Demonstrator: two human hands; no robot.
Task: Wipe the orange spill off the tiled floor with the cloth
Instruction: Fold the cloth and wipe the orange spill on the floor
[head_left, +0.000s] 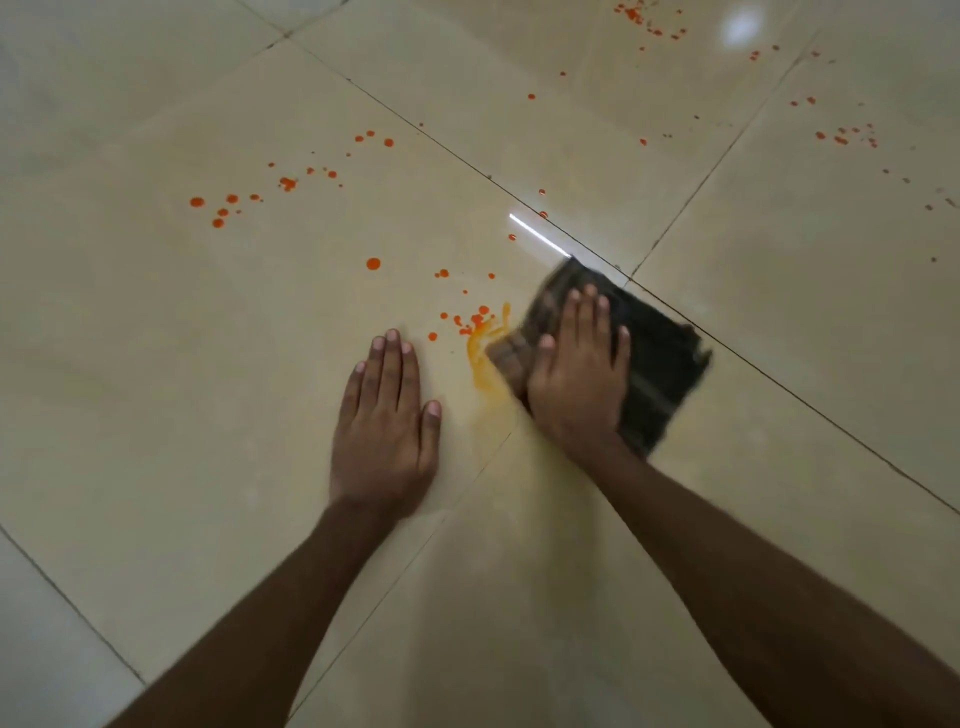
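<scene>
dark, soft cloth (644, 364) lies on the tiled floor (156, 364) beside the orange spill (483, 353); your right hand (576, 384) presses it flat, fingers together. left hand (384, 431) braces, fingers flat. it's limp, so likely bunches; press mid-cloth.

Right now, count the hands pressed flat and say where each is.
2: the left hand flat on the bare tiled floor; the right hand flat on the dark cloth, beside the orange smear.

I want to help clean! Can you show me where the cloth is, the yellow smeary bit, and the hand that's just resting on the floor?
cloth (660, 364): head view, bare dark part right of the right hand.
yellow smear (480, 364): head view, its middle.
left hand (387, 421): head view, back of hand.
</scene>
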